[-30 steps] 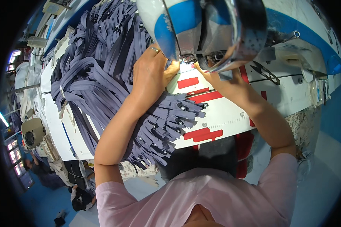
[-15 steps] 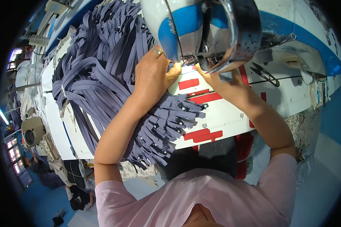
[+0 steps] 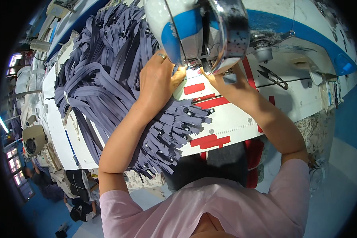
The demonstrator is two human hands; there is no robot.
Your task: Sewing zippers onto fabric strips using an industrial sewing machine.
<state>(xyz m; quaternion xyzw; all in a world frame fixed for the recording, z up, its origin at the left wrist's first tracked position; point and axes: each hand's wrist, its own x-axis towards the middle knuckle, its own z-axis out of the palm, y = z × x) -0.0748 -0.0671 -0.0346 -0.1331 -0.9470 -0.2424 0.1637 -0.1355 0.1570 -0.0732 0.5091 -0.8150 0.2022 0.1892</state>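
Note:
My left hand (image 3: 156, 77) is at the left of the sewing machine's needle area, thumb and fingers pinched together. A sliver of grey-purple zipper tape (image 3: 175, 70) shows between them. My right hand (image 3: 226, 84) reaches in from the other side, its fingertips mostly hidden behind the machine head (image 3: 196, 29). A large heap of grey-purple zippers (image 3: 95, 85) lies to the left and passes under my left forearm. Their ends, with dark sliders (image 3: 188, 113), fan out toward the front edge of the table.
Black thread snips (image 3: 273, 77) lie on the white machine bed (image 3: 234, 125), right of my right hand. Red tape strips (image 3: 210, 141) mark the bed. A metal thread-winder part (image 3: 262, 53) stands behind. At the far left, a person (image 3: 81, 208) is near other equipment.
The whole view has shifted slightly, so the machine head sits further left and more of the bed behind it shows. Both hands stay by the needle, with little visible movement.

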